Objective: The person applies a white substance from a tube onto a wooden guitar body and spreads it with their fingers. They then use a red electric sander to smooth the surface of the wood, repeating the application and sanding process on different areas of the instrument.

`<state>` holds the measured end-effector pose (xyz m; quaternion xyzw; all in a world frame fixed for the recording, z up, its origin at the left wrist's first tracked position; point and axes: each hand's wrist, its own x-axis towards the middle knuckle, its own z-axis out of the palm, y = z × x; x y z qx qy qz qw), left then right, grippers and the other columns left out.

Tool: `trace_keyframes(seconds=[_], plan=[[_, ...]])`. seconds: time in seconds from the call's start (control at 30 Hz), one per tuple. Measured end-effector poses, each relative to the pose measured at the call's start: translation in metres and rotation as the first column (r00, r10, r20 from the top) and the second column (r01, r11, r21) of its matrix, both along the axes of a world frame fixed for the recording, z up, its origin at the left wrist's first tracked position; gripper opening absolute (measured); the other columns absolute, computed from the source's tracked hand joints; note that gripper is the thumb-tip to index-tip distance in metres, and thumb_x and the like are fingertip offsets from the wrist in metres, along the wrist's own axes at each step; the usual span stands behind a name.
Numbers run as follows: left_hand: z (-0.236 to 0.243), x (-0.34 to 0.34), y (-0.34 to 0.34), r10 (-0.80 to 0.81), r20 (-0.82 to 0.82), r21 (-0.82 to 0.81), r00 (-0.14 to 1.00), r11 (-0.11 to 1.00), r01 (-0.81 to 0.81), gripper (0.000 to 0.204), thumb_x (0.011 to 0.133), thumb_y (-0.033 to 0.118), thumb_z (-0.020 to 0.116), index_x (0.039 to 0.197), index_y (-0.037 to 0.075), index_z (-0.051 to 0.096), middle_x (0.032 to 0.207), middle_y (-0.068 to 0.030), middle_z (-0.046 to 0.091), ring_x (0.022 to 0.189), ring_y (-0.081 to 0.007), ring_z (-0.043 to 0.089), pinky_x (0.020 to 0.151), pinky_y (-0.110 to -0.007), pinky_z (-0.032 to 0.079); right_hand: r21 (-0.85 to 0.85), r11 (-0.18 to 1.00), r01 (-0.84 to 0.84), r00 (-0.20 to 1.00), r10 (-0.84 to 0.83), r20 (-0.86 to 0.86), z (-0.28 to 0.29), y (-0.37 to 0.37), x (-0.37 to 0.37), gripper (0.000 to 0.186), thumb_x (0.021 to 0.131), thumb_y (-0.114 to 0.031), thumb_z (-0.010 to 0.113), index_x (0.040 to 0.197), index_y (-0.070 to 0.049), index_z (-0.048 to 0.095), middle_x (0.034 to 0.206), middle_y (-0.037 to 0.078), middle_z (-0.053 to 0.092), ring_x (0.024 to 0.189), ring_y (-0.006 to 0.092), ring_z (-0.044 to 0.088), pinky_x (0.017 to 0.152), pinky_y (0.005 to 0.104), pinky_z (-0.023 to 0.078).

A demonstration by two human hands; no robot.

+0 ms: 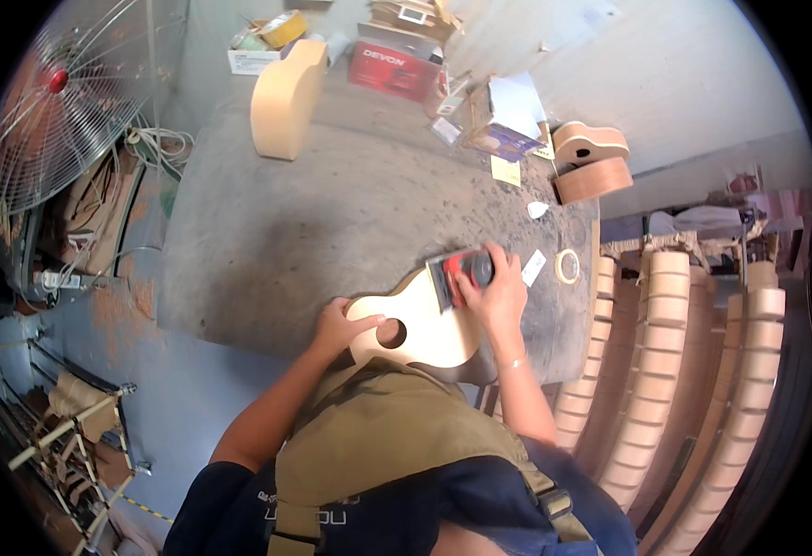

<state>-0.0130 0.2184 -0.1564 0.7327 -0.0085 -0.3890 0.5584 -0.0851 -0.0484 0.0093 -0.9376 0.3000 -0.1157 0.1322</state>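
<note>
A pale wooden ukulele body (pixel 424 329) with a round sound hole lies at the table's near edge, close against my apron (pixel 396 417). My left hand (pixel 343 326) grips its narrower end, thumb on the top face beside the hole and fingers down the side. In my right hand (pixel 497 289) is a red and black power sander (pixel 461 276). Its flat pad rests on the far right edge of the body's wider end. The sander's lower side is hidden.
Another pale body (pixel 288 102) stands on the grey table (pixel 350 195). Beyond are a red box (pixel 394 69), an open carton (pixel 508 120) and two brown bodies (pixel 593 162). A tape roll (pixel 567 267) lies right. Stacked bodies (pixel 656 371) line the right; a fan (pixel 58 83) stands left.
</note>
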Motion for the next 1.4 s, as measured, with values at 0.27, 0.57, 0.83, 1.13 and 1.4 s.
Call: trace_keyframes(seconds=[0.27, 0.57, 0.83, 1.13, 1.4], plan=[[-0.012, -0.002, 0.001, 0.010, 0.032, 0.010, 0.999, 1.000, -0.010, 0.080, 0.069, 0.048, 0.101, 0.120, -0.007, 0.072, 0.111, -0.0176, 0.079, 0.098, -0.0232, 0.076, 0.088, -0.038, 0.060, 0.014, 0.990, 0.143, 0.989, -0.142, -0.035, -0.002, -0.007, -0.029, 0.069, 0.077, -0.032, 0.091, 0.139, -0.020, 0.066, 0.119, 0.017, 0.063, 0.108, 0.0398, 0.069, 0.088, 0.0488, 0.059], [0.019, 0.000, -0.005, 0.032, -0.041, 0.020, 0.999, 0.999, -0.031, 0.065, 0.080, 0.035, 0.098, 0.122, -0.005, 0.070, 0.110, -0.0117, 0.078, 0.094, -0.0173, 0.074, 0.084, -0.034, 0.060, 0.011, 0.994, 0.108, 0.994, -0.108, 0.005, -0.003, -0.037, 0.013, 0.070, 0.076, -0.031, 0.093, 0.139, -0.019, 0.066, 0.113, 0.017, 0.063, 0.105, 0.0390, 0.070, 0.087, 0.0473, 0.059], [0.011, 0.003, 0.001, 0.013, -0.034, 0.014, 0.999, 1.000, -0.012, 0.061, 0.083, 0.036, 0.096, 0.122, -0.005, 0.071, 0.109, -0.0133, 0.079, 0.094, -0.0195, 0.075, 0.083, -0.037, 0.060, 0.072, 0.992, -0.108, 0.989, 0.100, 0.108, -0.013, -0.025, 0.031, 0.060, 0.079, -0.025, 0.089, 0.135, -0.023, 0.068, 0.111, 0.017, 0.062, 0.101, 0.0390, 0.069, 0.079, 0.0502, 0.059], [0.014, 0.000, -0.001, 0.044, -0.121, 0.053, 0.992, 0.998, -0.038, 0.054, 0.087, 0.027, 0.094, 0.125, -0.002, 0.070, 0.113, -0.0121, 0.078, 0.099, -0.0193, 0.075, 0.086, -0.036, 0.060, 0.097, 0.973, -0.211, 0.969, 0.195, 0.151, -0.017, -0.027, 0.007, 0.060, 0.076, -0.024, 0.090, 0.131, -0.023, 0.068, 0.107, 0.016, 0.061, 0.094, 0.0394, 0.068, 0.077, 0.0502, 0.058], [0.027, -0.002, -0.012, 0.078, -0.051, 0.114, 0.996, 0.991, -0.071, 0.060, 0.084, 0.029, 0.096, 0.126, -0.002, 0.066, 0.124, -0.0145, 0.074, 0.107, -0.0231, 0.072, 0.091, -0.037, 0.058, 0.097, 0.993, -0.065, 0.949, 0.032, 0.313, -0.030, -0.106, -0.011, 0.061, 0.074, -0.027, 0.091, 0.131, -0.024, 0.071, 0.110, 0.016, 0.067, 0.100, 0.0380, 0.071, 0.081, 0.0475, 0.059]])
